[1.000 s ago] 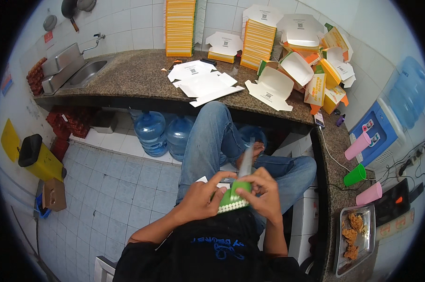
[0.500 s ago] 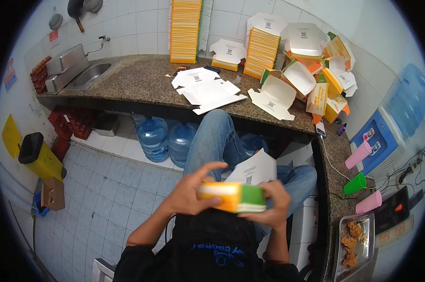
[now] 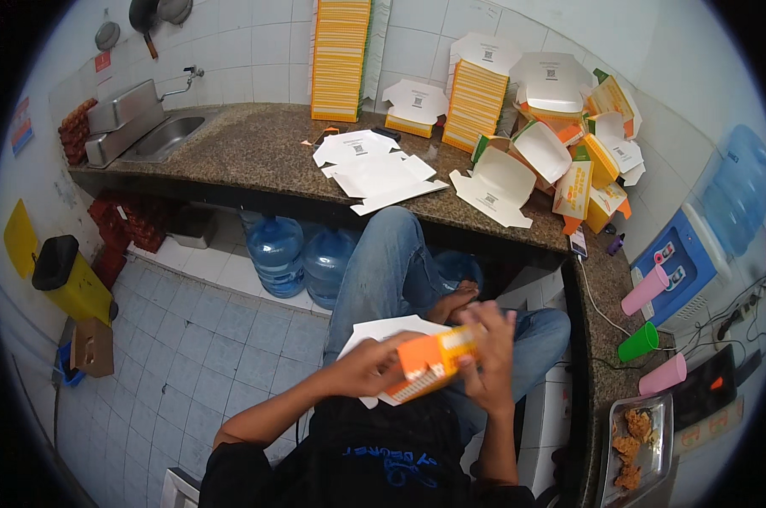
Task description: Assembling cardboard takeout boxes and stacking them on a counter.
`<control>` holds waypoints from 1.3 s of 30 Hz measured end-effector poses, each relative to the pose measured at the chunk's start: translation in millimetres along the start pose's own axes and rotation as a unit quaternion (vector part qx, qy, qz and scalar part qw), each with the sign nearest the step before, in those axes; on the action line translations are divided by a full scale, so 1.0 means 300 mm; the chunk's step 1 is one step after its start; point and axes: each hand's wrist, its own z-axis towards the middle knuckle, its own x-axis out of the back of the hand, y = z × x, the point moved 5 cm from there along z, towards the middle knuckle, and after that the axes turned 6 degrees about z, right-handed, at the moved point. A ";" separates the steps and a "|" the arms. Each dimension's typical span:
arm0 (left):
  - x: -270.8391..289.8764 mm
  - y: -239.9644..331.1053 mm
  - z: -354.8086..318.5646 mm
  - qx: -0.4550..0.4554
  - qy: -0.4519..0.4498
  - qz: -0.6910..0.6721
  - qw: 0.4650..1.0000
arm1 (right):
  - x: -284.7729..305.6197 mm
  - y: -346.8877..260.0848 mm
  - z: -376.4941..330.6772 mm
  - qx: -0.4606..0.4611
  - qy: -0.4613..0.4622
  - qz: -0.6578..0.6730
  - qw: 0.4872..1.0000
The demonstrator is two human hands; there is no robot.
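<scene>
Over my lap I hold a cardboard food box (image 3: 424,360), orange and yellow outside and white inside, tilted with its white lid panel spread out behind it. My left hand (image 3: 368,366) grips its left end, the fingers partly hidden by the box. At the right end is my right hand (image 3: 488,362), thumb against the side wall and raised fingers slightly blurred around the corner. Ahead on the counter lie flat white box blanks (image 3: 381,173). To their right rests an open folded box (image 3: 495,182), in front of a heap of other folded boxes (image 3: 599,161).
Tall stacks of flat boxes (image 3: 341,63) stand against the tiled wall on the granite counter (image 3: 231,140). A sink (image 3: 170,135) is at the left. Cups (image 3: 637,341), a blue water dispenser (image 3: 679,258) and a metal tray (image 3: 607,461) of fried chicken line the right. Water bottles (image 3: 275,254) stand below.
The box has turned in my hands: its green end faced right before, and an orange end now shows at the left. My right hand has risen, with its fingers pointing up.
</scene>
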 end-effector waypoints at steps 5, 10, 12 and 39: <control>-0.167 -0.117 0.017 -0.037 -0.020 0.070 0.997 | -0.084 0.024 -0.039 -0.089 0.019 0.263 0.961; -0.186 -0.222 0.020 0.108 -0.105 -0.030 0.988 | -0.084 0.143 -0.148 -0.150 0.181 0.399 0.886; -0.184 -0.218 0.027 0.133 -0.123 -0.038 0.983 | -0.069 0.104 -0.113 -0.097 0.047 0.369 0.923; -0.110 -0.039 0.117 0.016 -0.029 -0.198 0.980 | 0.012 0.071 -0.018 -0.140 -0.075 0.347 0.924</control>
